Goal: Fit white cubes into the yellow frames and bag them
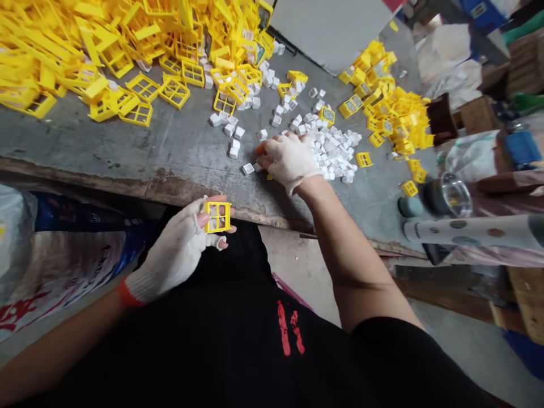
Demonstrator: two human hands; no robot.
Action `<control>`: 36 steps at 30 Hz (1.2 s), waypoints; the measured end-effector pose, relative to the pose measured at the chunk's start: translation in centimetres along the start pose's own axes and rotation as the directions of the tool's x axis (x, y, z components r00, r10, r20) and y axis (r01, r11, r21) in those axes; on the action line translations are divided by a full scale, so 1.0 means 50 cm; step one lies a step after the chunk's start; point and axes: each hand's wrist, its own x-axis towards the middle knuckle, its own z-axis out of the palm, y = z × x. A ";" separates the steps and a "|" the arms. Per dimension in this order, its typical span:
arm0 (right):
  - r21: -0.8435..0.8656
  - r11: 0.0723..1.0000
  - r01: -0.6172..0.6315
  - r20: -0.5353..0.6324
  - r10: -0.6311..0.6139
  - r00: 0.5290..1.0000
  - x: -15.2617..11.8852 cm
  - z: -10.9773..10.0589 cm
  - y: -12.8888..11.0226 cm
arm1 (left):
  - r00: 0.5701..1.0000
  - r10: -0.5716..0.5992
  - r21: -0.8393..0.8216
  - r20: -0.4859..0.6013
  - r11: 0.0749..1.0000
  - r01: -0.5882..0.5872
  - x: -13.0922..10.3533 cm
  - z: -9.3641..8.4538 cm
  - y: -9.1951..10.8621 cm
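Note:
My left hand (182,241), in a white glove with bare fingertips, is closed on a small yellow plastic frame (217,217) with a cross-shaped grid. It holds the frame just off the front edge of the bench. Over the bench, my gloved right hand (289,158) reaches down among a heap of small white plastic cubes (334,147). Its fingers are bent toward the surface, and their tips are partly hidden, so I cannot make out anything in them. A few loose white cubes (248,169) lie to the left of those fingers.
A large pile of yellow frames (178,34) covers the back left of the grey bench (178,141). Another yellow heap (395,113) lies to the right. A grey box (327,28) stands at the back. Near a clear cup (454,195) lies a white cylinder (467,231).

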 end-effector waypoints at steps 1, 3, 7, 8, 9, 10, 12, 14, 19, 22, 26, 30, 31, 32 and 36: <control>0.002 1.000 -0.001 0.005 0.001 1.000 0.008 0.000 0.001 | 1.000 0.000 0.001 -0.007 1.000 0.000 -0.002 0.001 -0.001; 0.025 1.000 0.001 0.032 -0.002 0.999 0.016 -0.003 0.001 | 1.000 -0.002 -0.002 -0.012 1.000 0.002 -0.007 0.002 -0.002; 0.108 0.994 0.005 0.091 -0.015 0.996 -0.001 -0.013 -0.008 | 1.000 -0.007 -0.014 -0.001 1.000 0.007 -0.015 0.000 -0.007; 0.130 0.992 0.000 0.096 -0.013 0.995 -0.010 -0.015 -0.009 | 1.000 -0.008 -0.016 0.003 1.000 0.008 -0.016 -0.001 -0.009; 0.150 0.989 -0.008 0.096 -0.006 0.995 -0.020 -0.017 -0.010 | 1.000 -0.010 -0.018 0.009 1.000 0.010 -0.016 -0.001 -0.011; 0.164 0.986 -0.020 0.088 0.005 0.996 -0.031 -0.018 -0.009 | 1.000 -0.012 -0.019 0.016 1.000 0.012 -0.016 -0.001 -0.012; 0.172 0.984 -0.054 0.044 0.047 0.998 -0.055 -0.018 -0.002 | 0.999 -0.015 -0.015 0.029 1.000 0.015 -0.016 0.000 -0.015; 0.154 0.984 -0.085 -0.039 0.092 0.995 -0.080 -0.017 0.007 | 0.999 -0.013 -0.002 0.033 1.000 0.013 -0.016 0.004 -0.017; 0.074 0.997 0.026 -0.085 -0.020 0.996 -0.117 0.004 -0.008 | 0.999 0.012 0.015 0.036 1.000 -0.013 -0.018 0.013 -0.023; 0.024 0.995 0.097 -0.004 -0.097 0.995 -0.107 0.016 -0.038 | 0.999 0.013 0.027 0.039 1.000 -0.014 -0.019 0.014 -0.029; 0.072 0.991 0.113 0.008 -0.114 0.993 -0.104 0.020 -0.047 | 0.999 0.044 0.017 0.030 0.999 -0.045 -0.025 0.015 -0.032; 0.442 0.868 0.227 -0.214 -0.144 0.966 -0.162 0.033 -0.027 | 0.998 0.060 -0.025 0.029 0.998 -0.059 -0.029 0.021 -0.031; 0.539 0.799 0.266 -0.271 -0.135 0.953 -0.182 0.039 -0.024 | 0.998 0.057 -0.035 0.035 0.998 -0.056 -0.029 0.024 -0.032; 0.617 0.729 0.296 -0.311 -0.120 0.943 -0.202 0.045 -0.025 | 0.998 0.051 -0.044 0.045 0.998 -0.049 -0.029 0.027 -0.033; 0.769 0.563 0.303 -0.350 -0.026 0.936 -0.263 0.069 -0.042 | 0.992 0.015 -0.051 0.121 0.999 -0.009 -0.030 0.036 -0.038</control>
